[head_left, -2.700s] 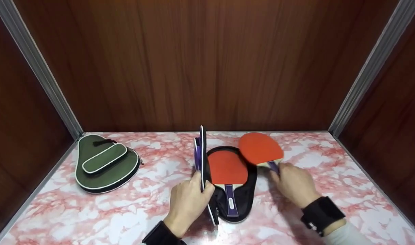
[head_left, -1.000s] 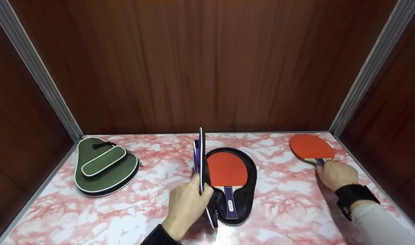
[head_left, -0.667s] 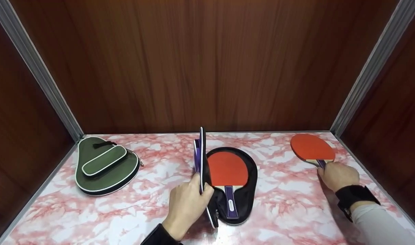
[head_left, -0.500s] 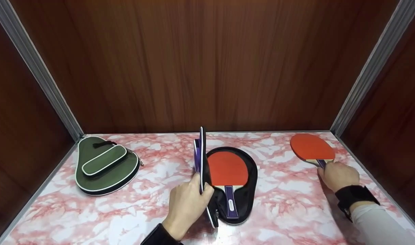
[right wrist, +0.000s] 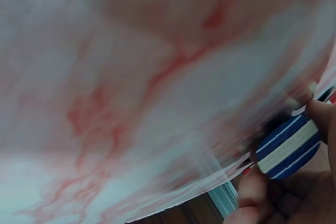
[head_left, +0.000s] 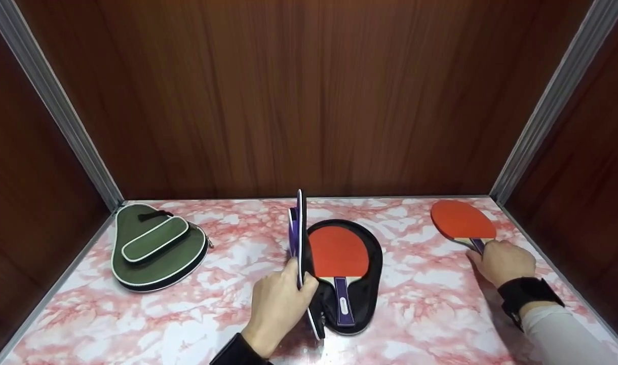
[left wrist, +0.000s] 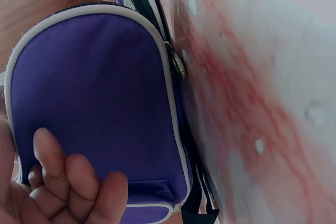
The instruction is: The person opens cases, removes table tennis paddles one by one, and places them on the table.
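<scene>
My left hand (head_left: pixel 281 299) grips the upright lid of an open purple bat case (head_left: pixel 373 284), thumb on its inner side. The left wrist view shows the fingers bent against the lid's purple outside (left wrist: pixel 100 93), which has pale piping. A table tennis bat (head_left: pixel 339 253) with orange-red rubber and a purple handle lies in the case's black inside. At the far right, a second table tennis bat (head_left: pixel 463 220) lies on the table. My right hand (head_left: pixel 506 263) is around its handle; the right wrist view shows the striped handle end (right wrist: pixel 289 148) between thumb and fingers.
A green bat case (head_left: pixel 157 268) with white piping and a front pocket lies at the left. The table (head_left: pixel 228 324) has a pink-and-white marbled top. Brown wood-look panels (head_left: pixel 309 101) with grey metal corner strips stand at the back and sides.
My right hand has carried the second bat from beside the case to the table's far right. Since then, its thumb has shifted slightly off the handle. My left hand has stayed on the lid.
</scene>
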A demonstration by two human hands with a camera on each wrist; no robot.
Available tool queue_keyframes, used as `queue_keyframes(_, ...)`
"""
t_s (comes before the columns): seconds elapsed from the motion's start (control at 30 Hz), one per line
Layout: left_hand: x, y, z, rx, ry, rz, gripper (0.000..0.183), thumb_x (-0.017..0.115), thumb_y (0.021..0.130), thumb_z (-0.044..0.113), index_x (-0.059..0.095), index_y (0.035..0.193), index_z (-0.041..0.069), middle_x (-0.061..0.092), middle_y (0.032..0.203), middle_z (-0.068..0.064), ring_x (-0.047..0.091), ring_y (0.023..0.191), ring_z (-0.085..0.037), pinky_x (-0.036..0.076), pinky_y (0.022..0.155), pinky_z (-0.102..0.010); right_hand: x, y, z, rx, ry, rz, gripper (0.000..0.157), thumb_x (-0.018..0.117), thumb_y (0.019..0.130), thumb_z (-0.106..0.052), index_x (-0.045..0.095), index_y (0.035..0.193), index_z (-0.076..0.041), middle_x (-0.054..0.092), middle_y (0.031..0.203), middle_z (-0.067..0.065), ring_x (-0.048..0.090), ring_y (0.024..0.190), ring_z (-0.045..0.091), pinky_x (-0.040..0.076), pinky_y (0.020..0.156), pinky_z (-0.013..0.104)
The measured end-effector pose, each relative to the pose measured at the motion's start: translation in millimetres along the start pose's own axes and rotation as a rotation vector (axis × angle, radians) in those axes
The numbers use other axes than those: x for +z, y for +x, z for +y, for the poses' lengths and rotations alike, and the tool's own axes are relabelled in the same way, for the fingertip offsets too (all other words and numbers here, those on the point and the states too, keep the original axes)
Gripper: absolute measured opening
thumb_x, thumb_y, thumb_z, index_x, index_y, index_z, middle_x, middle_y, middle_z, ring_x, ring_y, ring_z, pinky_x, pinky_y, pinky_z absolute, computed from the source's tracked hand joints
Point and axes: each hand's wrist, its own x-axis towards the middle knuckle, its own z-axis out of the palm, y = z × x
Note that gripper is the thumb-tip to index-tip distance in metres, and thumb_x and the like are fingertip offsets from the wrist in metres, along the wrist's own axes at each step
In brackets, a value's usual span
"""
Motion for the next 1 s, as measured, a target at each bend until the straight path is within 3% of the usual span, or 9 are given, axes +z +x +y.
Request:
queue_keyframes(0.07,0.4,-1.6,0.0,-0.002,0.0,-0.004,0.017,0.071,0.092,0.024,0.057,0.083,0.017,0.051,0.056,0.001,0.058,0.048,-0.03,0.046,0.049,-0.046,-0.3,-3.2,-5.7,0.001,-0.017,0.067,0.057,0.08,0.099,-0.038,0.058,0.07,0.005,0.052,0.062,0.017,0.059,0.057,0.043,0.054,0.051,0.061)
queue_keyframes(0.23,-0.1,-2.4,0.2,0.0,-0.006,-0.007,0.017,0.072,0.091,0.024,0.058,0.084,0.017,0.053,0.057,0.001,0.057,0.048,-0.028,0.046,0.049,-0.046,-4.7,-6.3,-29.9,-0.057,-0.041,0.341,0.066,0.088,0.092,-0.038,0.052,0.072,0.014,0.053,0.063,0.028,0.06,0.059,0.054,0.053,0.053,0.067)
queue_keyframes(0.3,-0.4,-1.4,0.4,0.004,-0.01,-0.002,0.017,0.071,0.091,0.023,0.058,0.083,0.017,0.052,0.057,0.002,0.056,0.048,-0.028,0.045,0.048,-0.045,-8.4,-5.7,-41.7,-0.083,-0.033,0.393,0.066,0.088,0.092,-0.038,0.052,0.076,0.016,0.056,0.068,0.032,0.061,0.064,0.057,0.052,0.056,0.068)
queue_keyframes(0.4,-0.2,-0.1,0.4,0.011,-0.014,0.003,0.016,0.071,0.091,0.022,0.057,0.083,0.017,0.051,0.056,0.003,0.055,0.047,-0.027,0.045,0.048,-0.045,-17.4,-6.6,-62.1,-0.105,0.001,0.347,0.066,0.083,0.096,-0.043,0.057,0.085,0.016,0.061,0.078,0.036,0.063,0.075,0.059,0.053,0.063,0.069)
queue_keyframes(0.57,0.9,0.8,-0.2,0.014,-0.02,0.004,0.016,0.07,0.091,0.022,0.057,0.083,0.017,0.051,0.056,0.003,0.054,0.047,-0.026,0.045,0.048,-0.045,-29.3,-15.4,-105.9,-0.143,0.059,0.193,0.074,0.075,0.103,-0.051,0.062,0.116,0.021,0.068,0.106,0.041,0.066,0.1,0.061,0.053,0.085,0.072)
queue_keyframes(0.73,0.6,1.0,-0.3,0.003,-0.022,-0.011,0.016,0.07,0.092,0.023,0.057,0.084,0.017,0.051,0.057,0.002,0.055,0.048,-0.026,0.046,0.049,-0.045,-31.8,-27.6,-154.9,-0.211,0.105,0.143,0.083,0.076,0.103,-0.051,0.058,0.136,0.023,0.068,0.119,0.042,0.068,0.107,0.059,0.056,0.092,0.07)
queue_keyframes(0.87,0.3,0.2,0.4,0.006,-0.021,-0.021,0.017,0.07,0.092,0.023,0.057,0.083,0.017,0.049,0.056,0.003,0.054,0.048,-0.026,0.046,0.049,-0.045,-30.5,-39.9,-189.5,-0.266,0.16,0.142,0.081,0.076,0.103,-0.052,0.061,0.139,0.019,0.071,0.122,0.037,0.071,0.108,0.054,0.059,0.091,0.066)
queue_keyframes(1.0,0.7,0.0,0.2,0.018,-0.021,-0.009,0.018,0.071,0.092,0.023,0.057,0.083,0.017,0.048,0.056,0.003,0.054,0.047,-0.026,0.045,0.049,-0.045,-27.6,-52.9,-219.6,-0.332,0.212,0.185,0.069,0.079,0.102,-0.049,0.069,0.131,0.013,0.075,0.115,0.029,0.074,0.104,0.047,0.061,0.09,0.06)
